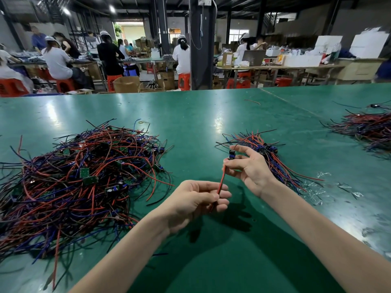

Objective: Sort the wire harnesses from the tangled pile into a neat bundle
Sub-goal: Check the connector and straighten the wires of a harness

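Head view: left hand (198, 199) pinches harness (221, 183) low, right hand (251, 169) pinches its plug end, held btwn pile (80, 172) & bundle (277, 159). Risk: grip could slip, wires snag pile or land crooked.

Workshop hall. Dark ceiling, bright lamps (112, 8). Green-topped desk (190, 115), one seam running toward its far right edge. Black pillar (201, 49) beyond the far edge. Long work tables (275, 67), red plastic stools (184, 81), open cardboard boxes (127, 84), seated workers (56, 60) in white caps. Daylit opening (131, 32) at the back.
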Demonstrator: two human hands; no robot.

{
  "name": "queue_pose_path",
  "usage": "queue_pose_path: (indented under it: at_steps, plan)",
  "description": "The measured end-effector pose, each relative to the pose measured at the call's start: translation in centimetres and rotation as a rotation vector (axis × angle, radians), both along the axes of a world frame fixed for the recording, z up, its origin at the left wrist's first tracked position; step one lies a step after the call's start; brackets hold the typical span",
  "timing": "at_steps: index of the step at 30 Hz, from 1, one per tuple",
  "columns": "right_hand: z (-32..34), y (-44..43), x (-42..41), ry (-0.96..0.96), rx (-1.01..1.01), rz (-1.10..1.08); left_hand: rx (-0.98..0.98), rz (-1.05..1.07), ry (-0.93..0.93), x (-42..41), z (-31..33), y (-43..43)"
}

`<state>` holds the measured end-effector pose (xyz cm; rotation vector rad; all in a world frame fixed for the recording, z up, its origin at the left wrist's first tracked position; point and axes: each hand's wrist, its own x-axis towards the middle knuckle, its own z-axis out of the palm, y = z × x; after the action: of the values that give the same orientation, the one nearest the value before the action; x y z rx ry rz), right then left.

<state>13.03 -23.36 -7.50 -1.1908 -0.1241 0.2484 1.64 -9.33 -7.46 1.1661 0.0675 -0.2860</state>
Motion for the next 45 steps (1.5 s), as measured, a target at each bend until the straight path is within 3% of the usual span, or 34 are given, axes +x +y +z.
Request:
queue_pose_path:
  at_steps: [10, 22, 30, 35, 39, 45]
  plan:
    - [-0.1, -0.3, 0.6, 0.138, 0.104, -0.011, 0.181, -0.005, -0.138, -0.5, -0.4, -1.2]
    - [1.9, -0.6, 0.0, 0.058, 0.232, 0.089, 0.124, 0.095, 0.015, -0.2, -0.8, -1.3]
    - [1.2, -0.5, -0.3, -0.008, 0.045, 0.006, 0.368, -0.216, -0.217, -0.7, -1.0, -1.6]
    - [0.6, 0.2, -0.6, 0.138, 0.086, 0.075, 0.374, -0.292, -0.227, -0.8, -0.7, -0.9]
    - [0.7, -0.3, -0.3, 0.231, 0.12, 0.08, 0.498, -0.272, -0.262, -0.7, -0.7, -0.9]
    - [2.8, -1.0, -0.3, -0.007, -0.023, 0.104, 0.493, -0.194, -0.154, -0.6, -1.2, -1.4]
